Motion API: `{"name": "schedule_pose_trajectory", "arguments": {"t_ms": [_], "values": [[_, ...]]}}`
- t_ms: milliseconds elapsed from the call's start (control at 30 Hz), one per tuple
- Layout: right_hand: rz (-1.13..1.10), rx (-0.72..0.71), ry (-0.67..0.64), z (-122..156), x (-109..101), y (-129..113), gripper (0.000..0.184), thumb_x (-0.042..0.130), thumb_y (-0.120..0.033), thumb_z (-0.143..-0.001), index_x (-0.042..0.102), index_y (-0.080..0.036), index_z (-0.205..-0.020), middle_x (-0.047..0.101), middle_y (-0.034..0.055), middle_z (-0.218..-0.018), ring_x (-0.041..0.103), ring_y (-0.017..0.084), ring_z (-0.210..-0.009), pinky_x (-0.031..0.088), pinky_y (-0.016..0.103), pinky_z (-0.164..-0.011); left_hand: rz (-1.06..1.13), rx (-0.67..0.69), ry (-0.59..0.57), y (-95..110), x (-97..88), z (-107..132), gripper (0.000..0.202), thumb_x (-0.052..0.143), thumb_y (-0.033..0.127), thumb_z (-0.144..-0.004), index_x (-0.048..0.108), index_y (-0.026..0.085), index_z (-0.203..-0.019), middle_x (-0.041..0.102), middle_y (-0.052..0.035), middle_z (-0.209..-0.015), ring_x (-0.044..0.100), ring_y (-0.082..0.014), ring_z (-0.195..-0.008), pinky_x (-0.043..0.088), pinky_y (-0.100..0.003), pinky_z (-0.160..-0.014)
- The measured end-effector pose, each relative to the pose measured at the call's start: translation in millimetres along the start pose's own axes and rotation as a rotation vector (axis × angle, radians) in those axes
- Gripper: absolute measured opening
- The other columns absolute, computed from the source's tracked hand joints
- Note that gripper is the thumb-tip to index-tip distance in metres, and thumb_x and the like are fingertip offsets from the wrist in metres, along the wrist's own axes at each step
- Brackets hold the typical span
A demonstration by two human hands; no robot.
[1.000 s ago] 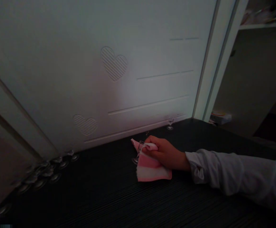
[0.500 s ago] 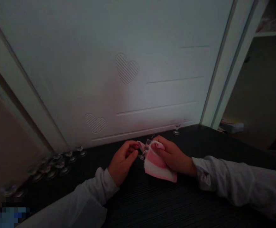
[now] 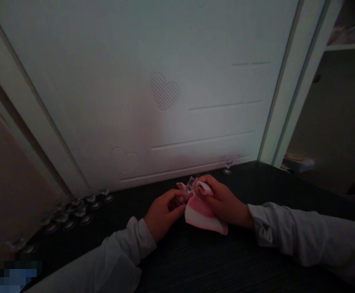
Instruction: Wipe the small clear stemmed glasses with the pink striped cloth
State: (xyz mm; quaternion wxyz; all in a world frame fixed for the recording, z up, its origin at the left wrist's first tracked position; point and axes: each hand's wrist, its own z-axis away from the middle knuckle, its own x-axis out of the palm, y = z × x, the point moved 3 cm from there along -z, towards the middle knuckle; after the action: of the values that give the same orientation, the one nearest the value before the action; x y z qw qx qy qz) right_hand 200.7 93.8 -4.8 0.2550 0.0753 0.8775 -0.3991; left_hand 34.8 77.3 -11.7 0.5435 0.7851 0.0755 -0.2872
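A small clear stemmed glass (image 3: 191, 184) lies tilted between my hands above the dark tabletop. My left hand (image 3: 166, 212) closes its thumb and fingers around the foot of the glass, which they partly hide. My right hand (image 3: 226, 204) grips a pink and white cloth (image 3: 202, 207) bunched against the bowl end of the glass. One corner of the cloth hangs down toward the table, and another pokes out behind the glass.
Several small stemmed glasses (image 3: 69, 219) stand clustered at the left of the dark table (image 3: 202, 260). Another stemmed glass (image 3: 227, 167) stands alone at the back right. A white panel (image 3: 110, 89) with engraved hearts rises behind the table. White packets (image 3: 299, 164) lie beyond its right edge.
My left hand has moved right and closed on the foot of the glass; before, its fingers were just apart from it. My right hand keeps its hold on the cloth.
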Motion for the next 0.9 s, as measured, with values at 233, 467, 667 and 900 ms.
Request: {"name": "schedule_pose_trajectory", "arguments": {"t_ms": [233,467,667,900], "values": [[-0.047,0.073,0.016,-1.8,1.3,3.3,0.011,0.055,-0.02,-0.072,0.048,-0.019,-0.081,0.056,-0.001,-0.076,0.052,0.013,-0.068,0.041,0.025,-0.061,-0.053,0.023,-0.013,1.5,-0.1,2.9,0.025,0.052,0.031,-0.077,0.051,0.019,-0.099,0.059,-0.0015,-0.085,0.055,-0.0147,-0.073,0.043,-0.028,-0.066],[-0.024,0.041,-0.006,-1.9,1.3,1.5,0.009,0.054,-0.022,-0.074,0.049,-0.019,-0.081,0.055,-0.0011,-0.075,0.05,0.013,-0.066,0.04,0.024,-0.06,-0.08,0.032,-0.033,6.6,-0.1,3.9,0.024,0.05,0.031,-0.078,0.05,0.019,-0.099,0.058,-0.0012,-0.084,0.054,-0.0148,-0.072,0.043,-0.028,-0.065],[-0.063,0.037,-0.059,-0.5,1.4,-0.8,0.012,0.05,-0.026,-0.078,0.049,-0.019,-0.087,0.055,0.0,-0.077,0.051,0.013,-0.067,0.041,0.025,-0.061,0.009,0.013,-0.021,3.1,0.4,3.1,0.022,0.05,0.029,-0.077,0.051,0.018,-0.096,0.059,-0.0019,-0.085,0.055,-0.0155,-0.075,0.043,-0.029,-0.069],[-0.226,-0.027,-0.151,1.2,1.4,2.9,0.034,0.041,-0.02,-0.08,0.043,-0.019,-0.114,0.053,0.0051,-0.105,0.05,0.019,-0.096,0.038,0.033,-0.083,0.133,0.013,0.023,0.1,-0.4,0.6,0.02,0.049,0.027,-0.077,0.05,0.017,-0.094,0.056,-0.0005,-0.081,0.053,-0.0136,-0.074,0.042,-0.027,-0.069]]}}
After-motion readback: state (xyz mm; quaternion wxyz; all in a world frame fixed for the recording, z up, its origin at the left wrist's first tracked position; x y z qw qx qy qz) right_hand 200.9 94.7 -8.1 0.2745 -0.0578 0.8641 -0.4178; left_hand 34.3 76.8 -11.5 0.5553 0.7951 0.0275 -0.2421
